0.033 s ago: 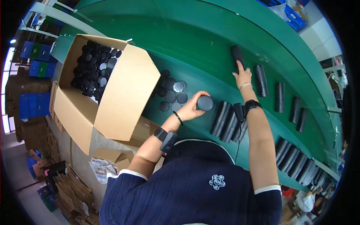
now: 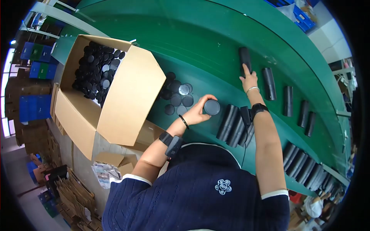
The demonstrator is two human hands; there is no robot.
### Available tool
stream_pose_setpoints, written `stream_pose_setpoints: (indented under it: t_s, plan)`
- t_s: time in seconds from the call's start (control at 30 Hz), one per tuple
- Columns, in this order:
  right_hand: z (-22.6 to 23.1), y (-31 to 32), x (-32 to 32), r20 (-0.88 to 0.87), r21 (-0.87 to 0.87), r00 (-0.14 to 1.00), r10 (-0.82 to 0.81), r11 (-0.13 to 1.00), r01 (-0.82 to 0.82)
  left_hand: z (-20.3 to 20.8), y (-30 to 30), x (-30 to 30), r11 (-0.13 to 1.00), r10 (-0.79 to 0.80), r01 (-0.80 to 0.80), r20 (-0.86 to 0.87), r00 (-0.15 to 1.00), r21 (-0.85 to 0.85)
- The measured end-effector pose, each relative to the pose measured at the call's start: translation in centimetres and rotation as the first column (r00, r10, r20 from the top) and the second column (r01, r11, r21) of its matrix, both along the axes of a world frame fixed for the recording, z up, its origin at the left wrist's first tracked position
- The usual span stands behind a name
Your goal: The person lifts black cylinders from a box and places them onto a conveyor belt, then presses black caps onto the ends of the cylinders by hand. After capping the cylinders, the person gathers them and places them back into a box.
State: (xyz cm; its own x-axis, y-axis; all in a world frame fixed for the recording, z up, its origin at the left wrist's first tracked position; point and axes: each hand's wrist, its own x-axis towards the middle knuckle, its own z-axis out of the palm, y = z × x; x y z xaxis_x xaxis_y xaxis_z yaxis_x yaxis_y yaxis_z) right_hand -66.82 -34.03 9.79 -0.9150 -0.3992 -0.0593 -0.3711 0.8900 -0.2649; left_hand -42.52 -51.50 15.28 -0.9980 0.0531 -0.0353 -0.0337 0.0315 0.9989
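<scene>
Left hand [image 2: 195, 113] pinching disc [image 2: 212, 107] | tube [image 2: 244, 56] ahead of right hand [image 2: 250, 81], seemingly touching

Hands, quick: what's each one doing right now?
Left hand: closed on a round dark cap.
Right hand: touching a dark tube; can't tell if gripped.

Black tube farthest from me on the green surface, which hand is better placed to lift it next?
Probably the right. Your right hand touches that black tube, while your left hand is farther off and holds a round dark piece.
</scene>
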Motion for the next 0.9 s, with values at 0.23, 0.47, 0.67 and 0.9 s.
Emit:
stream_pose_setpoints:
  t_s: [0.23, 0.47, 0.67, 0.9]
  plan:
    - [6.1, -1.1, 7.4, 0.542, -0.671, 0.781, 0.309, 0.719, 0.182, -1.0, -1.1, 0.4, 0.938, 0.053, -0.073, 0.069, 0.996, 0.338]
    - [8.4, -2.5, 13.6, 0.715, -0.697, 0.513, 0.476, 0.544, 0.467, 0.4, -1.2, -1.2, 0.879, 0.097, -0.153, 0.145, 0.985, 0.452]
    - [7.9, -1.6, 13.8, 0.71, -0.702, 0.552, 0.438, 0.501, 0.505, 0.1, 0.0, -2.4, 0.926, 0.064, -0.092, 0.087, 0.994, 0.366]
    - [7.0, -0.7, 14.2, 0.496, -0.836, 0.694, 0.522, 0.503, 0.22, 1.6, -1.0, -3.7, 0.968, -0.005, 0.014, -0.037, 0.999, 0.249]
